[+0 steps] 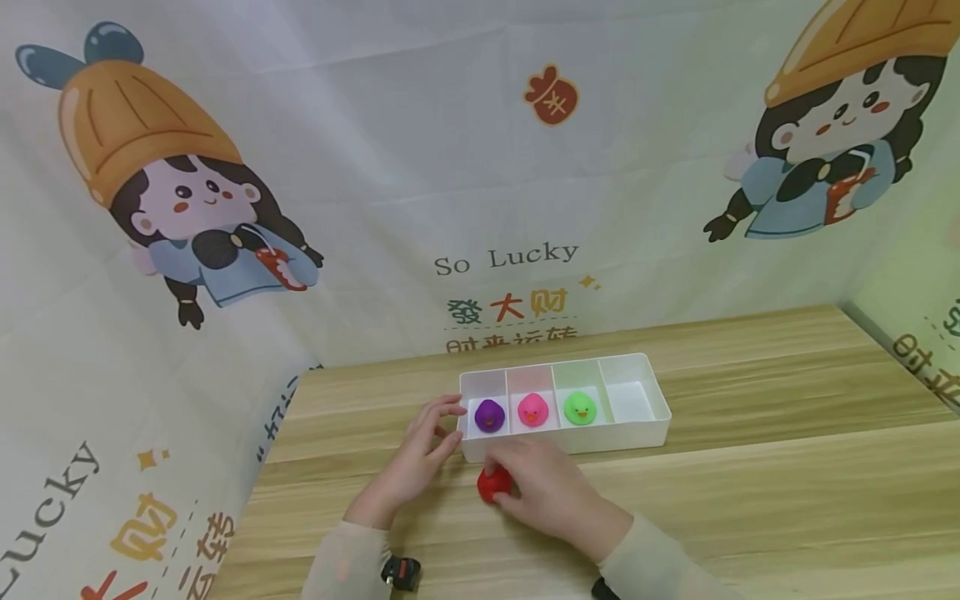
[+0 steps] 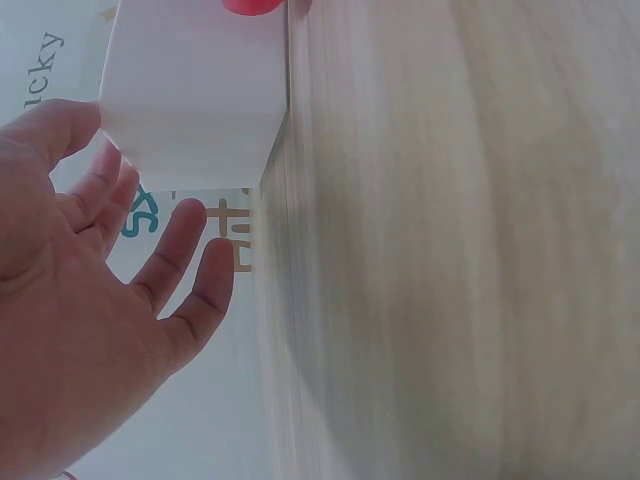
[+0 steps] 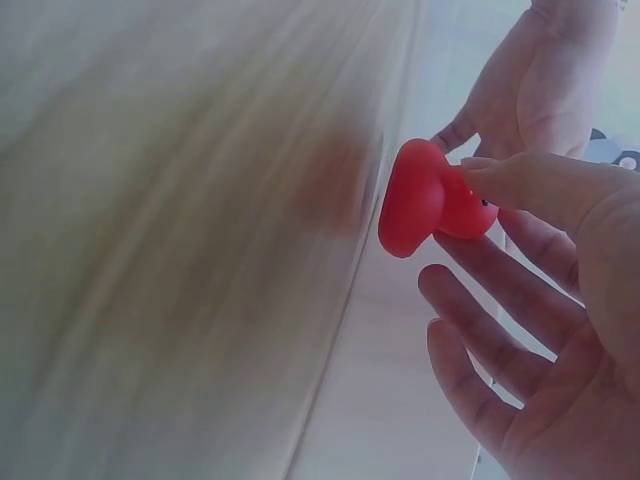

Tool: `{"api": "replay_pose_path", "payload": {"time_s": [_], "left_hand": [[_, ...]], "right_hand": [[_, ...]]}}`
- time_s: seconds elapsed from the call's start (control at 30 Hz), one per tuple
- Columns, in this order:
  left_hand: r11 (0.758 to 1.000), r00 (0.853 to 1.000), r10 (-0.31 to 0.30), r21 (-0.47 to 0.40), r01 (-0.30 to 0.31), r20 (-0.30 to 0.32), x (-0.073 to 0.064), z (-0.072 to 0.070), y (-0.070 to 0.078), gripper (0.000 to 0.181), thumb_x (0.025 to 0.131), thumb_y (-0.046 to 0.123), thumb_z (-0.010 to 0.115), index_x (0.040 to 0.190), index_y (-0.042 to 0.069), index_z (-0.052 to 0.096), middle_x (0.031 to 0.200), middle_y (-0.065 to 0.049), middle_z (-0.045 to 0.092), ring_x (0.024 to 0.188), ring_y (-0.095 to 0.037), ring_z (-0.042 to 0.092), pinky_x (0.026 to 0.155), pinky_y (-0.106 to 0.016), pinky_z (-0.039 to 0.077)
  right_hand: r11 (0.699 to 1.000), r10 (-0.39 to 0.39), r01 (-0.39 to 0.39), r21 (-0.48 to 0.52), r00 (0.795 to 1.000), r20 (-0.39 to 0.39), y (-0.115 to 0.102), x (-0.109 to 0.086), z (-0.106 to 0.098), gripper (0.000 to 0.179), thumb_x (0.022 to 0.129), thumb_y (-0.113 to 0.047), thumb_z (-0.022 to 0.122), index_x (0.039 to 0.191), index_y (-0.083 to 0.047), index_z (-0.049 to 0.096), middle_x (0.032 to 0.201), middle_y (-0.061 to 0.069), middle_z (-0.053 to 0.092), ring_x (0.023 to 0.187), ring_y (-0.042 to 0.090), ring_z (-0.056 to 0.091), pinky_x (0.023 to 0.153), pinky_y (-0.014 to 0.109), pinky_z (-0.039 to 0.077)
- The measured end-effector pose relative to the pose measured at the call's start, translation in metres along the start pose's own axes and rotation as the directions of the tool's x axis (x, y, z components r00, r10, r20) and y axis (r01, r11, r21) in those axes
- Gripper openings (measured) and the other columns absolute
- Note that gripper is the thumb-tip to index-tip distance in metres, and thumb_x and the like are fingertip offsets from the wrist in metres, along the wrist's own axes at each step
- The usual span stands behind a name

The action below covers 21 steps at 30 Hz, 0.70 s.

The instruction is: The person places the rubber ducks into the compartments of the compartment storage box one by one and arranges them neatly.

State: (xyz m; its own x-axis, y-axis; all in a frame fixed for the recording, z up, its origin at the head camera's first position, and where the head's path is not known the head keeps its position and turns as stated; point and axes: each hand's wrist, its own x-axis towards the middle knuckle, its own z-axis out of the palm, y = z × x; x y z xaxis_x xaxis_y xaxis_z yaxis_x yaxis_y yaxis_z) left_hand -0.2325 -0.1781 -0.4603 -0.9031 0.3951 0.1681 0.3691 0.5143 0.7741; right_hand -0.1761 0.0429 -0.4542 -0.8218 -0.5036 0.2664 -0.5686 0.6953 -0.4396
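My right hand (image 1: 542, 487) pinches a red toy duck (image 1: 494, 484) between thumb and fingers, in front of the white tray (image 1: 525, 447). In the right wrist view the red duck (image 3: 415, 200) appears just off the tabletop, the thumb on its head. My left hand (image 1: 420, 446) is at the tray's left end, its fingers loosely extended, and the thumb touches the rim in the left wrist view. Inside the tray, from the left, sit a purple duck (image 1: 489, 416), a pink duck (image 1: 533, 410) and a green duck (image 1: 581, 408), each in its own compartment.
The tray stands on a wood-grain table (image 1: 757, 467) near its back edge. A pale printed cloth (image 1: 390, 167) hangs behind the table and at both sides. The tray's rightmost compartment (image 1: 630, 402) shows a bare white floor.
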Motion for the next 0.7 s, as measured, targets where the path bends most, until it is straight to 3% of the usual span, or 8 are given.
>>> {"api": "replay_pose_path", "payload": {"time_s": [0.4, 0.7], "left_hand": [[1.0, 1.0, 0.021, -0.018, -0.021, -0.007, 0.0, 0.0, -0.001, 0.031, 0.103, 0.005, 0.059, 0.134, 0.007, 0.056, 0.159, -0.014, 0.043, 0.117, -0.038, 0.052, 0.102, -0.051, 0.043], [1.0, 1.0, 0.024, 0.002, -0.024, -0.002, 0.0, 0.0, -0.002, 0.031, 0.104, 0.006, 0.058, 0.134, 0.005, 0.055, 0.159, -0.015, 0.042, 0.115, -0.041, 0.052, 0.103, -0.055, 0.041]], "right_hand": [[0.999, -0.032, 0.032, -0.018, 0.999, -0.026, 0.008, -0.004, -0.005, 0.026, 0.084, -0.023, 0.085, 0.103, -0.022, 0.066, 0.097, -0.01, 0.071, 0.086, 0.006, 0.06, 0.083, 0.028, 0.056], [1.0, -0.006, 0.006, -0.014, 1.0, -0.026, 0.01, -0.007, -0.015, 0.025, 0.085, -0.022, 0.084, 0.105, -0.022, 0.068, 0.093, -0.011, 0.071, 0.08, 0.005, 0.053, 0.074, 0.023, 0.051]]}}
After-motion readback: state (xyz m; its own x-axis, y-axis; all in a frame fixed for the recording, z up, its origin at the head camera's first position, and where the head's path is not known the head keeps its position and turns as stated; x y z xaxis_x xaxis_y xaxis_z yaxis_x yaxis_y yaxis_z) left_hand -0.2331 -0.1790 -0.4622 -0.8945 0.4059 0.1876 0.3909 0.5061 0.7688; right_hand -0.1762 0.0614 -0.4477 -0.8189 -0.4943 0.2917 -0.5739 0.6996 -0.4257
